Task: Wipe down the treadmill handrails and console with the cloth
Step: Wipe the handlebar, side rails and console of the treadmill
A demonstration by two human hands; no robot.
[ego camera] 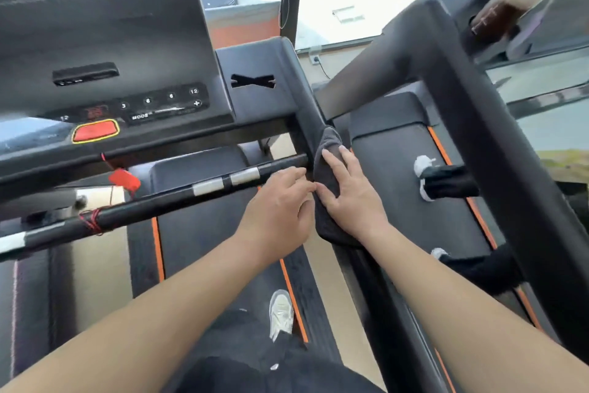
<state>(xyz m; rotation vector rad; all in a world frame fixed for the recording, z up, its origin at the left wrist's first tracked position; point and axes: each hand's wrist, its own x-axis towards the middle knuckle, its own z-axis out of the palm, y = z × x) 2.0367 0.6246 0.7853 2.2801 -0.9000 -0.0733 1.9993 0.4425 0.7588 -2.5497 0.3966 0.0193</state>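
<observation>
Forearms come in low over the treadmill belt (223,233), one pale shoe (281,313) on the deck below.

Cloth (328,144): dark grey, draped over the right handrail (307,109), just below where the rail leaves the console (127,42) corner.

Right hand (350,198): flat on the cloth, fingers straight, pressing it onto the rail. Not gripping.

Left hand (280,198): fingers curled, tips at the cloth's inner edge beside the right thumb. Could be pinching the edge or only touching it, can't tell from this angle.

Step, my read: right handrail, upper section, with the cloth being settled or wrapped round the rail.

No sign here that the crossbar (178,198) with its silver sensor pads, the console face or the left rail (out of shot) have been covered, so I'd call it early to mid-task.

Next move needs:
- cloth wrapped round the rail, not just laid on top, or the underside gets missed
- a firm slide down the rail toward the person, keeping pressure on
- then across to the crossbar and console; go light round the red stop button (95,130) and the safety clip (124,178) with its cord, which is easy to snag.
</observation>
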